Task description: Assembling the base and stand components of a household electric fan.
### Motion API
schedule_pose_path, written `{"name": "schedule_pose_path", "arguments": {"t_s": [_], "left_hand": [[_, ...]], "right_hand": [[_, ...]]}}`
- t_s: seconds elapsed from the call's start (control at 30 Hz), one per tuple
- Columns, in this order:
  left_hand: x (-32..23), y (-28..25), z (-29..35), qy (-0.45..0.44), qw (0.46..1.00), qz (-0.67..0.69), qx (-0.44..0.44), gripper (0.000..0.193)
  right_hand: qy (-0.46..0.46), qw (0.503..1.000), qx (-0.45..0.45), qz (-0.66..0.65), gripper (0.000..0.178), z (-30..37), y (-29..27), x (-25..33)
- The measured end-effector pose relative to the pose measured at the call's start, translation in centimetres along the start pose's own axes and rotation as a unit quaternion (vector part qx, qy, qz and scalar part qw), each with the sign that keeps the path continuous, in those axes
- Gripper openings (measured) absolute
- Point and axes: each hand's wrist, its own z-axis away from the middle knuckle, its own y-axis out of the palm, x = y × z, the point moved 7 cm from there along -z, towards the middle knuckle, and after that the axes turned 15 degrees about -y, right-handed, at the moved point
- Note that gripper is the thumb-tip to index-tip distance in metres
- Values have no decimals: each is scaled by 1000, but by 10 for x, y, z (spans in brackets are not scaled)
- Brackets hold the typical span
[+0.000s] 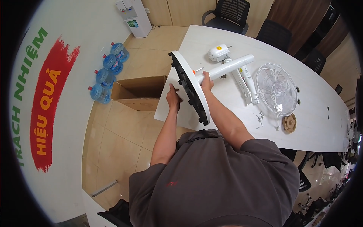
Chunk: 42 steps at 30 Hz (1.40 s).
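A round white fan base is tipped on its edge, its black ribbed underside facing left. From its other side a white fan pole extends to the right over the table, and my right hand is closed round the pole's end by the base. My left hand is beside the black underside, fingers apart; I make out nothing in it, though its fingertips are partly in shadow. A small orange piece shows between base and pole. Behind the pole lies the white fan motor head.
The white table bears a fan grille, a white control column, small loose parts and a brown moulded piece. An open cardboard box stands on the floor at left, near several blue water bottles. Black chairs line the far side.
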Motion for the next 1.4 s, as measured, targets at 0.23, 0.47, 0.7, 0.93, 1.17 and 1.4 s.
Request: {"name": "schedule_pose_path", "arguments": {"t_s": [0.23, 0.47, 0.7, 0.93, 1.17, 1.4], "left_hand": [[11, 2, -4, -22, 999, -30, -11, 76], [-12, -4, 8, 194, 976, 96, -32, 78], [10, 9, 4, -14, 998, -24, 51, 83], [6, 12, 11, -32, 995, -21, 91, 81], [-3, 31, 23, 75, 976, 129, 160, 76], [14, 32, 3, 58, 969, 182, 156, 59]], "right_hand": [[-25, 1000, -5, 4, 49, 1, 0, 1], [3, 1000, -1, -5, 48, 2, -1, -5], [-3, 1000, -2, 3, 49, 1, -1, -6], [-3, 1000, -18, 25, 50, 3, -4, -3], [13, 1000, -17, 22, 52, 7, -4, 0], [7, 999, -11, 39, 64, 11, -2, 5]]}}
